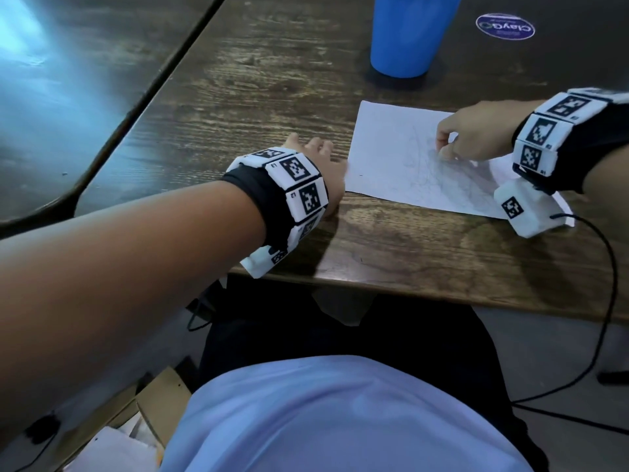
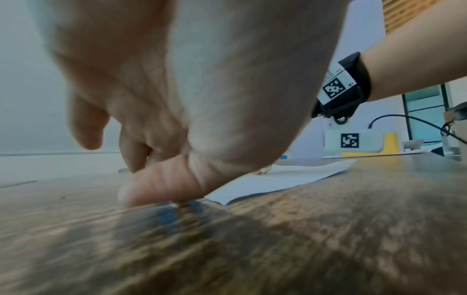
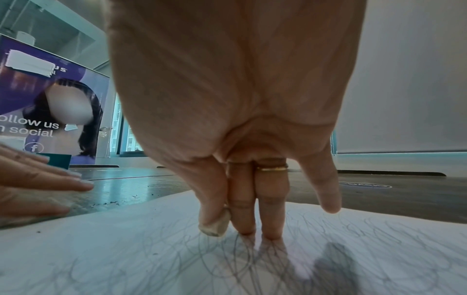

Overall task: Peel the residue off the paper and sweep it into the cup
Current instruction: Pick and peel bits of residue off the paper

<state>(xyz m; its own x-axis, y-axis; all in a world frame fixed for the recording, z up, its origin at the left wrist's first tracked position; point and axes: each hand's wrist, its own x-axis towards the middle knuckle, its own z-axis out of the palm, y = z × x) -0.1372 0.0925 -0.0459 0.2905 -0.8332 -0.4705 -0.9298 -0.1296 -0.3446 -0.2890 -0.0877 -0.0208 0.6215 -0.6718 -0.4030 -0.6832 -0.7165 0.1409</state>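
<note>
A white paper [image 1: 401, 165] covered in faint pencil scribbles lies flat on the wooden table [image 1: 258, 97]. My right hand [image 1: 444, 153] rests fingertips-down on the paper's middle. Between thumb and fingers it pinches a small whitish eraser [image 3: 217, 225], whose tip touches the paper [image 3: 126, 249]. My left hand [image 1: 316, 155] lies on the table at the paper's left edge, fingers [image 3: 50, 179] straight, thumb [image 2: 156, 183] pressed on the wood beside the paper [image 2: 278, 179]. Dark residue crumbs [image 3: 113, 203] lie on the table just off that edge. The blue cup [image 1: 408, 32] stands upright behind the paper.
A round purple sticker [image 1: 505, 26] is on the table at the back right. A second table [image 1: 85, 63] adjoins on the left across a dark seam. A black cable [image 1: 609, 267] hangs off the front right edge. A cardboard box [image 1: 160, 403] sits on the floor.
</note>
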